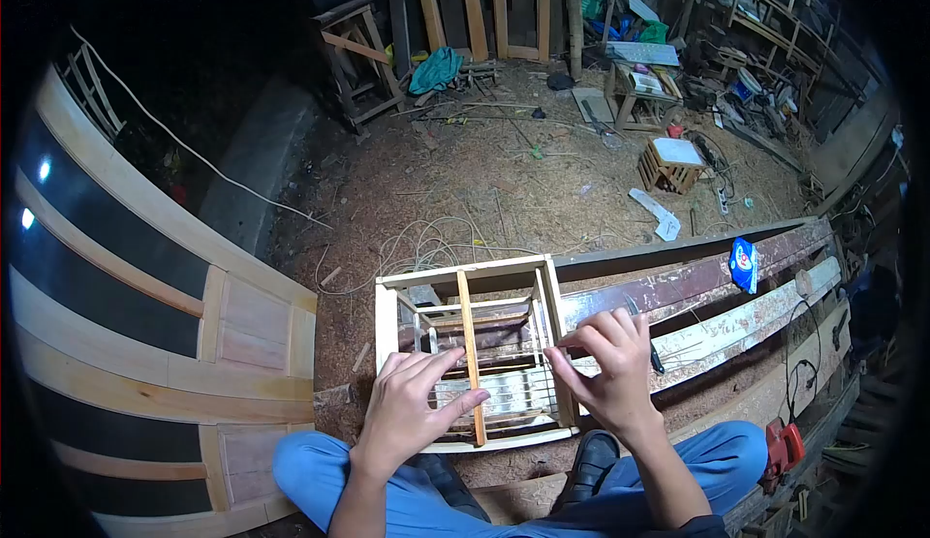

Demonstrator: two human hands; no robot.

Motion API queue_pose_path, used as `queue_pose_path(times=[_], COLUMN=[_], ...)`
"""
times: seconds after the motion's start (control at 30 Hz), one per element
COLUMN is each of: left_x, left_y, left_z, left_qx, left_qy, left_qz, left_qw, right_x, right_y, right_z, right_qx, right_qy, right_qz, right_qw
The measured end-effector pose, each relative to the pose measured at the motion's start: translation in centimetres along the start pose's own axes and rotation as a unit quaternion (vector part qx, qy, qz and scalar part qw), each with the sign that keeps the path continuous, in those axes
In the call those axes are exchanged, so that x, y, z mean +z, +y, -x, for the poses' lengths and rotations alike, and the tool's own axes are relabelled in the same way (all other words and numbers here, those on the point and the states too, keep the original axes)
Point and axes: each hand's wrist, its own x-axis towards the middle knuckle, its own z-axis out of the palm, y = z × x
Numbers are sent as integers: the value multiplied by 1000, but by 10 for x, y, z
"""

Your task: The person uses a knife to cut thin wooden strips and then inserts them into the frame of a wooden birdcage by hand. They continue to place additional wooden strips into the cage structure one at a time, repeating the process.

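Note:
A small open wooden frame (387,330), box-shaped, stands between my knees. One narrow wooden slat (468,330) runs lengthwise across its top. My left hand (412,407) is over the frame's left part, fingers extended and apart; its thumb lies across the slat and the index fingertip reaches the slat's left edge. Above the frame's right side, my right hand (612,373) is closed, thumb and finger pinched on something too small to make out. Thin crosswise lines show inside the frame near both hands. A dark-handled tool (657,360) lies just right of my right hand, partly hidden by it.
Long planks (727,320) extend to the right, with a blue packet (743,265) on them. A red power tool (785,446) sits by my right knee. Panelled wooden doors (145,383) are at left. A slatted crate (670,165) and coiled cable (426,238) lie on the littered ground.

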Motion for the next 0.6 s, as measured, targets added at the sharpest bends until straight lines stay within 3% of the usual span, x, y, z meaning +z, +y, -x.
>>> queue_pose_path(times=[0.6], left_x=[3], left_y=[-3], left_z=[2], left_qx=[10], left_qy=[-2], left_qz=[31], left_qw=[999], right_x=[-1], right_y=[2], right_z=[1], right_qx=[11], right_qy=[-13], right_qz=[-21], right_qw=[1000])
